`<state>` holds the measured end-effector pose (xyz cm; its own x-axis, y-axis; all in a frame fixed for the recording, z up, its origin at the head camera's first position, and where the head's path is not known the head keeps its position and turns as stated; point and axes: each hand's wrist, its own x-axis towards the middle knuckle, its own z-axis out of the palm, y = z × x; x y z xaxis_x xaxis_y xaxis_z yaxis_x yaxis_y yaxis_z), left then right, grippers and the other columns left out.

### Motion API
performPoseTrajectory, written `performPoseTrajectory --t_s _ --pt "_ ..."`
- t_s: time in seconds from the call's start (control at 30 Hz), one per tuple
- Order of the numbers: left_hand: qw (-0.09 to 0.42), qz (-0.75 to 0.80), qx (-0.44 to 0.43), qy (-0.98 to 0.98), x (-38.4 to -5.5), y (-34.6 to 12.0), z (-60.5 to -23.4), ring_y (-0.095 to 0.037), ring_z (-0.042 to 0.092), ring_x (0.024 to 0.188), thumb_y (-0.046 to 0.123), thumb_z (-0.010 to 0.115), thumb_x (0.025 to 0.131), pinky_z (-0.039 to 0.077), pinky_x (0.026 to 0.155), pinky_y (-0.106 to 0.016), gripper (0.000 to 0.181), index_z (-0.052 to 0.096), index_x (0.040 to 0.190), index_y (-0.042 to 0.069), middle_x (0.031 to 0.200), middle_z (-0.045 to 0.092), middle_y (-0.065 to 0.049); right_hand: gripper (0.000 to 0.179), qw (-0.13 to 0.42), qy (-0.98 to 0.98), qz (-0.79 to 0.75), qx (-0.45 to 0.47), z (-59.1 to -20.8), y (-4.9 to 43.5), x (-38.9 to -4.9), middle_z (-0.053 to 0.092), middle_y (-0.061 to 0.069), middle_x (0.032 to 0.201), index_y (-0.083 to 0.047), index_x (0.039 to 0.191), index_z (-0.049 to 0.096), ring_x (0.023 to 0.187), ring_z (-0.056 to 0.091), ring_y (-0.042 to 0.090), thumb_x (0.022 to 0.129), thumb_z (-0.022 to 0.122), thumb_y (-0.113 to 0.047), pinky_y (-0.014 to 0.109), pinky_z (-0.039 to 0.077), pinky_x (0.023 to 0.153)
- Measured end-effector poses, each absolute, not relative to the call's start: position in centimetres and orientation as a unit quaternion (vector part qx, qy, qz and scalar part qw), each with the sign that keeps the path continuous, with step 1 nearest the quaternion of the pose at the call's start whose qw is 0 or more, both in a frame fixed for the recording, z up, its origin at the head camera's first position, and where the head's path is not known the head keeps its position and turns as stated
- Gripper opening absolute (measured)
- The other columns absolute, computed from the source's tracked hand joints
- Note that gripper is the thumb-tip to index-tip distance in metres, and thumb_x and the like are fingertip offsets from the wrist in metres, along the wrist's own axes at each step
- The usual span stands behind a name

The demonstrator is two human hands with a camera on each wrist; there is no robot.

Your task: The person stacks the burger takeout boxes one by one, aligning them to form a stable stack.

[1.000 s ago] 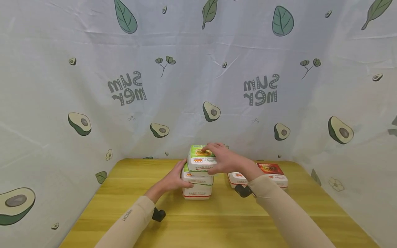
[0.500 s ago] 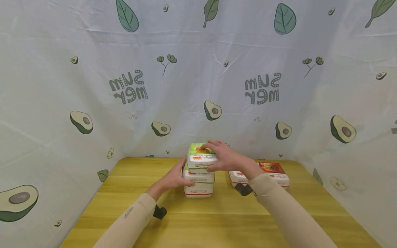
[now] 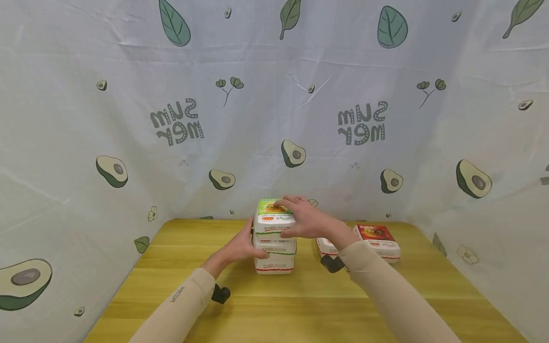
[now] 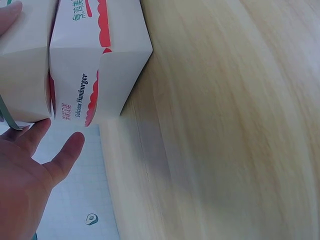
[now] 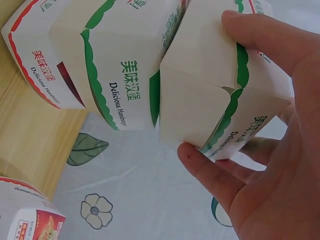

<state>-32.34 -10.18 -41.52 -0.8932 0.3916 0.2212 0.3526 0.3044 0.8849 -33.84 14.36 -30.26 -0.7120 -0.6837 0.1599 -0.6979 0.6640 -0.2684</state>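
Three white hamburger boxes form a stack on the wooden table. At the bottom is a red-trimmed box (image 3: 274, 265), with a green-trimmed middle box (image 3: 279, 245) above it. A green-topped hamburger box (image 3: 274, 220) sits uppermost, its left edge about even with the stack's. My right hand (image 3: 308, 220) grips this top box from the right, thumb on its front and fingers across the top and far side. My left hand (image 3: 238, 247) holds the middle box at the left, thumb in front and fingers along the side. Its fingertips (image 4: 75, 142) show beside the boxes in the left wrist view.
To the right of the stack stand two more hamburger boxes: a red-topped one (image 3: 378, 240) and another (image 3: 327, 246) partly hidden by my right wrist. A pale curtain (image 3: 257, 119) printed with avocados and leaves hangs behind and beside the wooden table (image 3: 296, 314).
My right hand has shifted the top box left, so it lines up more closely with the boxes below. The left hand stays at the stack's left side.
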Motion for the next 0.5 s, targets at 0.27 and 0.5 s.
performPoseTrajectory --t_s 0.27,0.5 --pt "0.029 0.548 0.241 0.8 -32.24 -10.1 -41.74 -0.021 0.06 0.121 0.009 0.088 0.072 0.046 0.105 -0.046 0.113 0.013 0.154 0.025 0.138 0.054 -0.005 0.078 0.023 -0.909 0.163 0.382 -30.58 14.34 -33.83 0.036 0.007 0.158 -0.031 0.149 0.045 0.139 0.034 0.035 0.082 0.082 -0.044 0.056 0.044 0.1" --pt "0.03 0.548 0.25 0.798 -32.25 -10.08 -41.7 -0.021 0.062 0.118 0.006 0.087 0.072 0.048 0.103 -0.045 0.111 0.014 0.153 0.024 0.135 0.058 -0.006 0.083 0.022 -0.907 0.166 0.386 -30.72 14.58 -33.92 0.031 0.013 0.162 -0.03 0.151 0.044 0.143 0.03 0.04 0.08 0.083 -0.047 0.06 0.042 0.103"
